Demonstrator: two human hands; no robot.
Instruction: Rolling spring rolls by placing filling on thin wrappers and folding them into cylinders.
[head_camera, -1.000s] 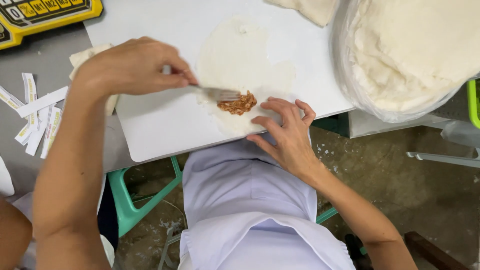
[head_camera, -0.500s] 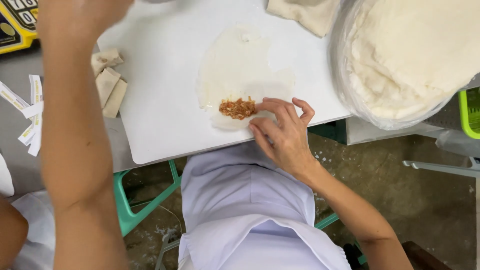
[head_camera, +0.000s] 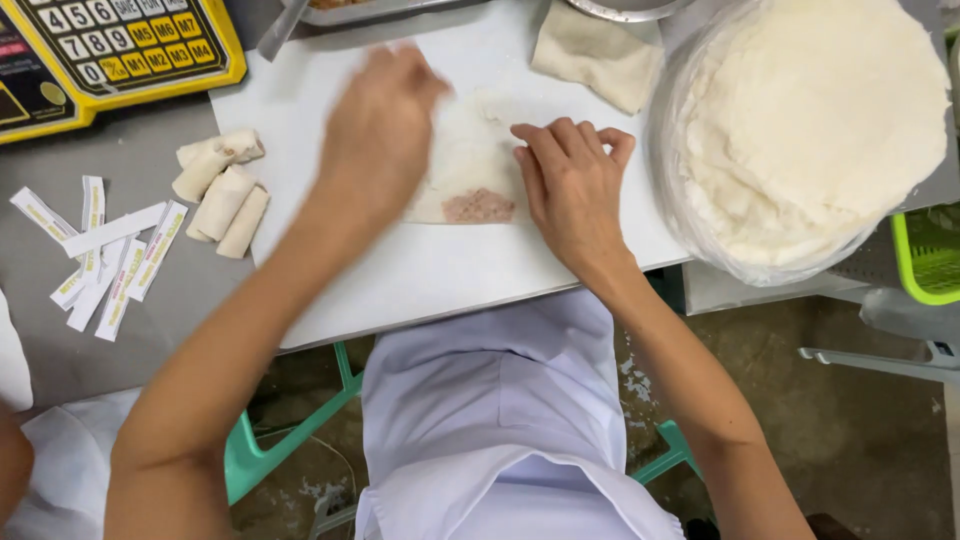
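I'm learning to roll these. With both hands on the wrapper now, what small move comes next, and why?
Probably roll the folded edge forward, away from the body. The wrapper already covers the filling, and the left hand and right hand press flat on either side, so the fold looks tucked and ready.

A wrapper (head_camera: 470, 165) with filling (head_camera: 478, 206) folded in lies on the cutting board (head_camera: 420, 270), between the left hand (head_camera: 380, 135) and right hand (head_camera: 570, 185). Finished rolls (head_camera: 220, 190) sit at the board's left edge, paper strips (head_camera: 100, 250) farther left. A bag of wrappers (head_camera: 810, 130) stands to the right.
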